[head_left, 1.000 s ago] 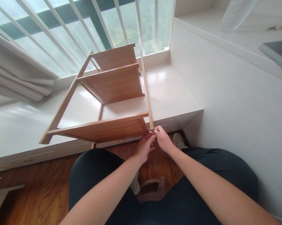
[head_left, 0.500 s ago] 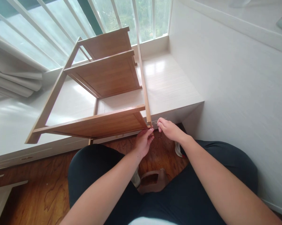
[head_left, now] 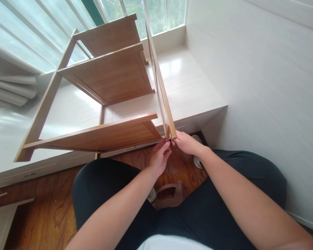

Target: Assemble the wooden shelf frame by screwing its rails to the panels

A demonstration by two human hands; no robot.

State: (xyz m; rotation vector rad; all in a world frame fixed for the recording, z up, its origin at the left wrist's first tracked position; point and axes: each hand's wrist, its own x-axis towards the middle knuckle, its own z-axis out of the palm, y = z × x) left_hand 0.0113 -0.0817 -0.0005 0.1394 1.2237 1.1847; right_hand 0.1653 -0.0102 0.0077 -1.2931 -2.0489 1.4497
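Note:
A wooden shelf rack (head_left: pixel 107 74) with three brown boards lies on its side on the white window bench (head_left: pixel 190 93), its near end jutting past the bench edge. My left hand (head_left: pixel 160 158) pinches the rack's near right corner from below, where the lowest board (head_left: pixel 104 135) meets the side rail (head_left: pixel 160 86). My right hand (head_left: pixel 186 143) grips the same corner at the rail's end, fingers closed. What lies between the fingertips is hidden. Both forearms reach up from my lap.
A white wall (head_left: pixel 263 86) rises on the right. Window bars and a curtain (head_left: pixel 10 86) stand behind the rack. Below are my dark-trousered knees (head_left: pixel 101 194), a wooden floor (head_left: pixel 42 215), a brown slipper (head_left: pixel 169 194) and a white shoe (head_left: pixel 198 161).
The view has tilted down and the rack sits higher in frame. The side rail has swung slightly outward at the near corner. My right hand, briefly drawn back, is again on the rail's end.

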